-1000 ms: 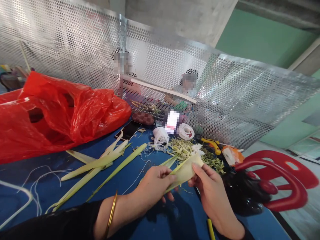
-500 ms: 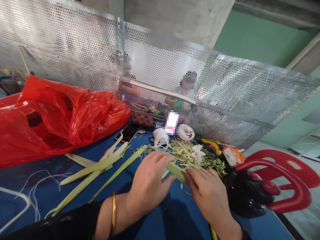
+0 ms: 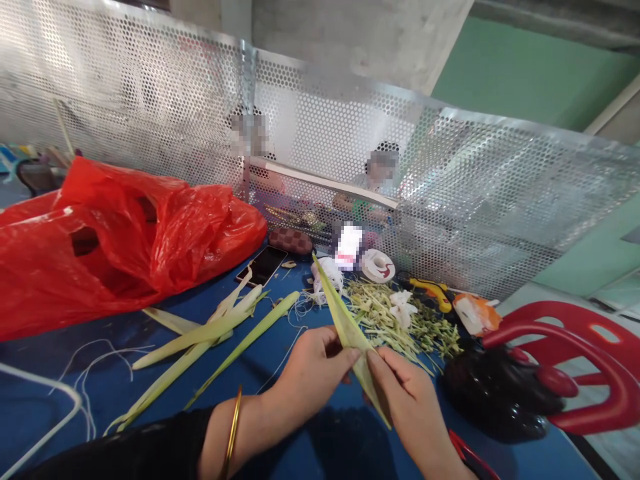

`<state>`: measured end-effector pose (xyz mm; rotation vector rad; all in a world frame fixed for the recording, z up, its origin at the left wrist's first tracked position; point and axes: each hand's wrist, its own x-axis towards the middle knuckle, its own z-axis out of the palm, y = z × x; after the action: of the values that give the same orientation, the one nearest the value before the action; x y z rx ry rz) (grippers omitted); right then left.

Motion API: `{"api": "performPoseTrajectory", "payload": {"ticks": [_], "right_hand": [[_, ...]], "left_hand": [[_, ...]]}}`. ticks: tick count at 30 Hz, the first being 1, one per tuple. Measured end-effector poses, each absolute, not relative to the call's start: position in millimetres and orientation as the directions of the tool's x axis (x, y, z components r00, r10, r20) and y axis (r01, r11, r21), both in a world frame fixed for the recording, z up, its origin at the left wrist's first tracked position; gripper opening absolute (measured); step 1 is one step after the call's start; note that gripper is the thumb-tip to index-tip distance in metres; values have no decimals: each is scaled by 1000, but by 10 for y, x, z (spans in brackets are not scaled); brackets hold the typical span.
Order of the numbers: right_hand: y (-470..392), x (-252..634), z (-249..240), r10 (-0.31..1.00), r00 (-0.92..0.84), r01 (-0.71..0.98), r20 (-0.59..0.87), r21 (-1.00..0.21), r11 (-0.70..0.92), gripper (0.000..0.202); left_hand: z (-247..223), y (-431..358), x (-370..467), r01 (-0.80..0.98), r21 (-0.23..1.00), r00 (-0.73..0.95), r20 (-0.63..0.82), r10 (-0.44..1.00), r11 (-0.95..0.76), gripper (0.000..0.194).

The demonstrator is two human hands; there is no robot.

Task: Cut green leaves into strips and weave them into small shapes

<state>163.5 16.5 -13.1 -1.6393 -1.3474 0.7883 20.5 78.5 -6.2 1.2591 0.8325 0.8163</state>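
Observation:
A pale green husk leaf (image 3: 336, 303) is held in front of me, its narrow tip pointing up and away and its other end slanting down between my hands. My left hand (image 3: 313, 363) pinches its left edge, with the thumb on the leaf's face. On the other side, my right hand (image 3: 405, 393) grips the lower part between thumb and fingers. More long husk leaves (image 3: 200, 341) lie on the blue table to the left of my left hand. Beyond both hands sits a pile of cut green stems (image 3: 377, 317) with white scraps on it.
A big red plastic bag (image 3: 195, 240) covers the left. At the back are a dark phone (image 3: 263, 265), white string (image 3: 327, 283), a tape roll (image 3: 377, 267) and a yellow-handled tool (image 3: 430, 292). A black bag (image 3: 493, 400) and red chair (image 3: 605, 340) stand right; perforated metal (image 3: 325, 120) screens two people.
The leaf has turned from lying crosswise between my hands to a steeper slant with its tip up. My hands have come closer together. A red object shows beside my right wrist now.

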Motion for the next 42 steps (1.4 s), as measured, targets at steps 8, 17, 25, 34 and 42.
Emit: {"api": "performPoseTrajectory", "payload": {"ticks": [8,17,25,34,42], "right_hand": [[239,1617,-55,985,163,296,56,-955,6,24],[270,1686,-71,955,276,375,112,-927,1,28],[199,1574,-179,973,183,427,140,-903,49,25],[255,1619,-154,975,187,-33,-122,-992,-118,34],[258,1607,-148,974,180,-133,-138,-984,-115,32]], "left_hand": [[-22,807,149,93,993,428,22,903,-68,14],[-58,791,170,129,990,517,-25,855,-49,19],[-38,769,194,-33,969,521,-191,832,244,27],[-23,808,176,-8,954,503,-254,826,299,21],[-48,815,170,-25,957,501,-238,832,289,20]]}}
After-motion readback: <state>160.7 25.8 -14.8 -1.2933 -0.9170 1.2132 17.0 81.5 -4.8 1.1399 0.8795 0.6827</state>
